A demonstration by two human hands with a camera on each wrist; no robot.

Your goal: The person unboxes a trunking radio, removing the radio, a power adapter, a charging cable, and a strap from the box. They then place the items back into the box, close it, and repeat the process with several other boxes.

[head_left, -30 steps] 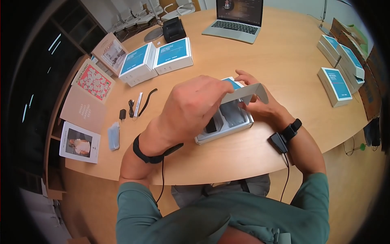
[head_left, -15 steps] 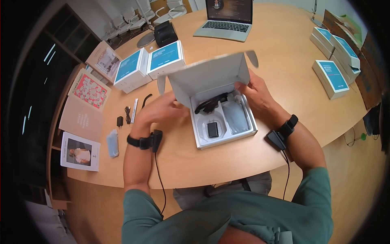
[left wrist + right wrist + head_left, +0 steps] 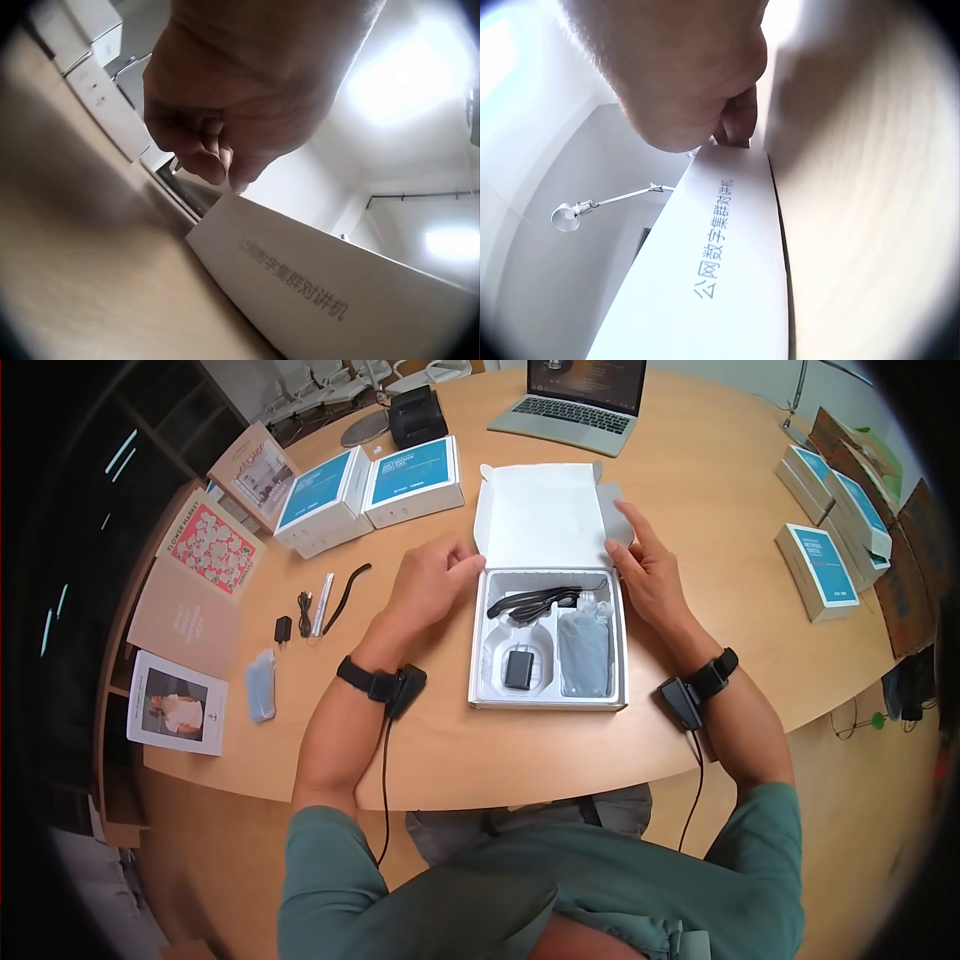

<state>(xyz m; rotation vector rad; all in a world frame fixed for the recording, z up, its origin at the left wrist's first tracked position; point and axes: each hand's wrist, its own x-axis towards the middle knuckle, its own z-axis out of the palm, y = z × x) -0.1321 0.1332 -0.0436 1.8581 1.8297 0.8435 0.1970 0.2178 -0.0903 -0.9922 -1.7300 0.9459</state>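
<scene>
An open white box point(image 3: 548, 705) stands on the table, its lid point(image 3: 540, 515) folded back flat. Inside are a black cabled item point(image 3: 535, 602), a black adapter point(image 3: 519, 669) and a bluish wrapped item point(image 3: 585, 652) in a white tray. My left hand point(image 3: 432, 580) is at the back left corner, fingers curled; in the left wrist view that hand point(image 3: 232, 97) has its thumb tip on the box's corner point(image 3: 232, 217). My right hand point(image 3: 650, 575) holds the lid's right flap between thumb and forefinger. The right wrist view hides most fingers of that hand point(image 3: 682, 82) behind the box point(image 3: 697, 247).
Closed boxes point(image 3: 412, 480) stand at the back left, more boxes point(image 3: 820, 572) at the right. A laptop point(image 3: 575, 420) is at the back. To the left lie a black strap point(image 3: 346, 598), a cable point(image 3: 304, 615), an adapter point(image 3: 283, 629), a wrapped item point(image 3: 261, 688) and booklets point(image 3: 180, 705).
The box's lid has swung up and away from the body, exposing the contents. My left hand has moved from over the box to its left side; my right hand stays at the right.
</scene>
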